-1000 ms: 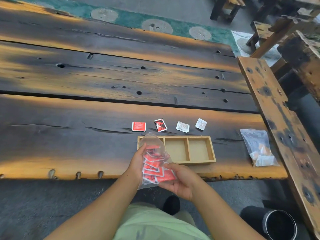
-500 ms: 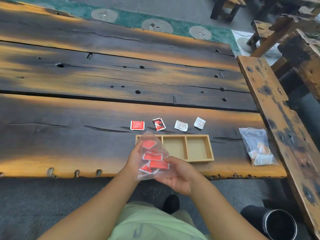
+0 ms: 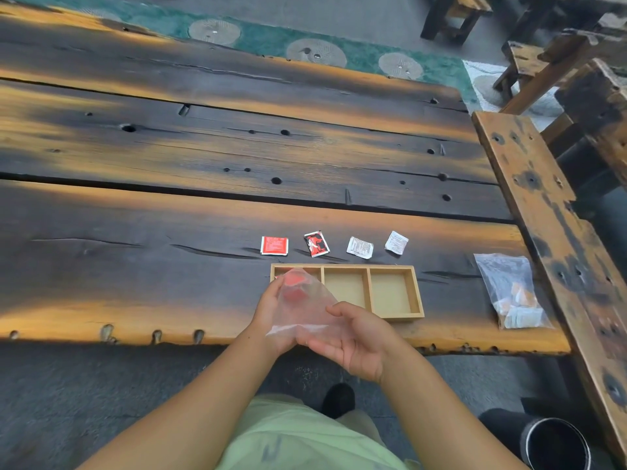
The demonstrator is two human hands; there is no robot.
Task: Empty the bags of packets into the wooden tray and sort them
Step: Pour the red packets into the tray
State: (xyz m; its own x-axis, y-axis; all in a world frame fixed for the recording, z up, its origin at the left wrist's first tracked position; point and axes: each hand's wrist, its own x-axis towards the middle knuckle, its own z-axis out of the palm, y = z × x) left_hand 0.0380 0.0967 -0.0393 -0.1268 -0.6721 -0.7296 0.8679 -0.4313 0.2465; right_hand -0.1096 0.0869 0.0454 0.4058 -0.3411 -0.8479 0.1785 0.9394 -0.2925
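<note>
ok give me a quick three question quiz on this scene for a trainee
1. True or false: the wooden tray has four compartments.
2. The left hand and right hand hold a clear bag. Its far end is over which tray compartment: A left, B middle, C right?
3. How many loose packets lie in the row beyond the tray?
Key: 1 false; 2 A; 3 four.
</note>
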